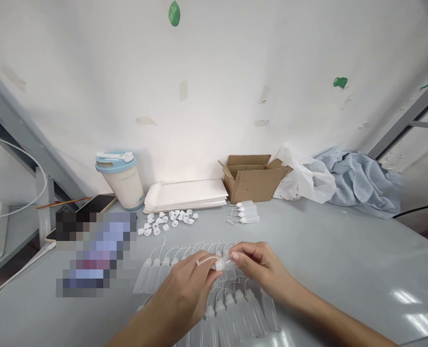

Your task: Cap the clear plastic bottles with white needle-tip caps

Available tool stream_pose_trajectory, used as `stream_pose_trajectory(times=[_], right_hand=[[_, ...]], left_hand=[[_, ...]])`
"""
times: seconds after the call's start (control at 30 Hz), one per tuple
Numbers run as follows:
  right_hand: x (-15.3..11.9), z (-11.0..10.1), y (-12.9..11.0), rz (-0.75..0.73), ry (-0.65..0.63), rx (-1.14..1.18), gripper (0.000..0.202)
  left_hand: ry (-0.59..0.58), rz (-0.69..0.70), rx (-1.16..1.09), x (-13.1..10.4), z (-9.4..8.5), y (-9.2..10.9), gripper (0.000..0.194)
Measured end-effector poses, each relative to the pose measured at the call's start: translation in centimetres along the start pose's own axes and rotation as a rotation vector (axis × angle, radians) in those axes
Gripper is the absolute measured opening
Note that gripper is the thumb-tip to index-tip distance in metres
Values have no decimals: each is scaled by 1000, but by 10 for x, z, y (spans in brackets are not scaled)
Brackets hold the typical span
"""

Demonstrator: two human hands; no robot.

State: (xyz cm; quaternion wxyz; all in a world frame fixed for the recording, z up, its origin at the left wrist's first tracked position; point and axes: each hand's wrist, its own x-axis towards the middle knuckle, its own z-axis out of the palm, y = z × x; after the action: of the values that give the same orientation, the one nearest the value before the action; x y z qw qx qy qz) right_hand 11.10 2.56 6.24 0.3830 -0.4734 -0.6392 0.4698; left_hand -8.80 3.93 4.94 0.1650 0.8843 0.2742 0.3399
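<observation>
A small translucent squeeze bottle [228, 262] is held level between my two hands above the table. My left hand [188, 282] pinches its white cap end, where a thin pale strap curves over the fingers. The fingers of my right hand [259, 262] are closed around the bottle's clear body. Beneath and around the hands lie rows of similar squeeze bottles [235, 313] with white tops and thin looped straps. My left hand and wrist partly cover both rows. Several loose white caps [166, 221] are scattered farther back on the table.
Behind are a cup with a blue lid [123, 185], flat white packets [188, 193], an open cardboard box [253, 180], a white plastic bag [304, 176] and blue cloth [363, 183]. A few more bottles [247, 212] lie before the box. A phone [100, 205] rests left.
</observation>
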Motion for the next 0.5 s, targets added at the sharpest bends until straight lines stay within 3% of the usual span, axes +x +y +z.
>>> stream_pose_trajectory(times=[0.1,0.2,0.3,0.4,0.5], right_hand=[[1,1,1,76,-13,110,44],[1,2,1,65,9,95,43],[-1,1,1,-1,15,49,38],[-2,0,3,-151,44,-103,29],[-4,-2,6,-403,75,-319,21]], left_hand=[[-29,-7,28,0,0,1,15],[-117,-209,-103,7,-7,7,13],[-205,-410,-254,14,-14,13,24],[-265,-549,-409,18,-18,15,28],[-281,-622,-532,19,-19,13,27]])
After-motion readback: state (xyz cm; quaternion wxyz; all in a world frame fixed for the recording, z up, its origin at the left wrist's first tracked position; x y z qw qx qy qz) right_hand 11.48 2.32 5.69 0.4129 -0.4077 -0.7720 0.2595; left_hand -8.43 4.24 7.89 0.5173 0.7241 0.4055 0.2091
